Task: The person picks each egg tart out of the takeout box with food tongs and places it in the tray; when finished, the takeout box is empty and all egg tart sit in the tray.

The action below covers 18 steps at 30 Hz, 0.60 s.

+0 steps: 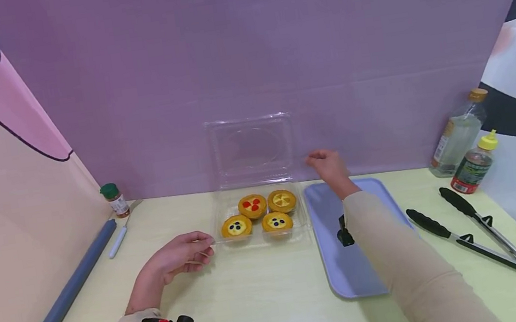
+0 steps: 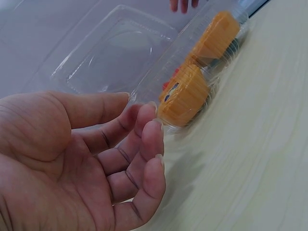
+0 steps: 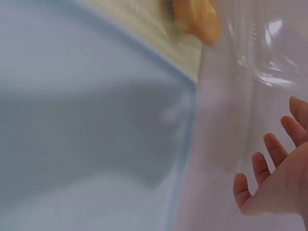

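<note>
1. While our left hand [image 1: 183, 255] is pinching the lower left corner of the clear container [image 1: 259, 237] at frame centre, our right hand [image 1: 330, 168] is hovering beside its lid [image 1: 253, 153], empty, fingers apart;
2. we are judging it light, flimsy, slippery; rim corners are offering safest hold.

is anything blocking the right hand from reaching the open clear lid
Nothing visible does. The right hand is just to the right of the raised clear lid, with only the purple backdrop showing in the gap. The blue tray lies on the table, out of that path.
</note>
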Motion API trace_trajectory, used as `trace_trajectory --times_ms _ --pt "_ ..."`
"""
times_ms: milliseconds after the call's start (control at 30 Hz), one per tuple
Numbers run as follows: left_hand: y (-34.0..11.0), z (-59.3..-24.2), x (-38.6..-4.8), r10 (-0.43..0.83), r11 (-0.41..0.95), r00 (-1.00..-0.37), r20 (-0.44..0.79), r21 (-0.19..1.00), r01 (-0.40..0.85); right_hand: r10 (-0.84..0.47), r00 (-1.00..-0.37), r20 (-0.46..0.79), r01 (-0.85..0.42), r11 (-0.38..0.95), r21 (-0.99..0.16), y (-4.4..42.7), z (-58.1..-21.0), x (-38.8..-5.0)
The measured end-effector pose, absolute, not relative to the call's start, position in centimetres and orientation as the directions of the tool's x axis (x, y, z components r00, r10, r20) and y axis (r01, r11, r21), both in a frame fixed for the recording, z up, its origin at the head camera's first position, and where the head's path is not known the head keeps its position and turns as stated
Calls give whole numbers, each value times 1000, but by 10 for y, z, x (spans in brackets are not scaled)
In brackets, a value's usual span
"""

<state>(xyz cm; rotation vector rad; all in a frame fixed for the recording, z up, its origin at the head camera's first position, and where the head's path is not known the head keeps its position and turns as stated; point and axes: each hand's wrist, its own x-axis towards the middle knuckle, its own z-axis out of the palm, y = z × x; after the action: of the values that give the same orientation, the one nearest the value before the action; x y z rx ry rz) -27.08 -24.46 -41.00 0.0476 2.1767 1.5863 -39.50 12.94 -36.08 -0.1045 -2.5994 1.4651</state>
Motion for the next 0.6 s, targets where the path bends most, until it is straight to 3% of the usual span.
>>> trace_trajectory --times_ms 233,400,600 --pt "-245 -412 -270 309 350 -895 -320 914 -206 34 -989 144 -99 574 -813 161 -331 -358" --pt "-245 -409 -270 305 374 -894 -330 904 -206 -84 -969 231 -231 640 -733 193 -317 -307" --pt "-244 -408 -271 317 382 -890 -328 903 -197 -89 -934 345 -297 730 -616 241 -315 -248"
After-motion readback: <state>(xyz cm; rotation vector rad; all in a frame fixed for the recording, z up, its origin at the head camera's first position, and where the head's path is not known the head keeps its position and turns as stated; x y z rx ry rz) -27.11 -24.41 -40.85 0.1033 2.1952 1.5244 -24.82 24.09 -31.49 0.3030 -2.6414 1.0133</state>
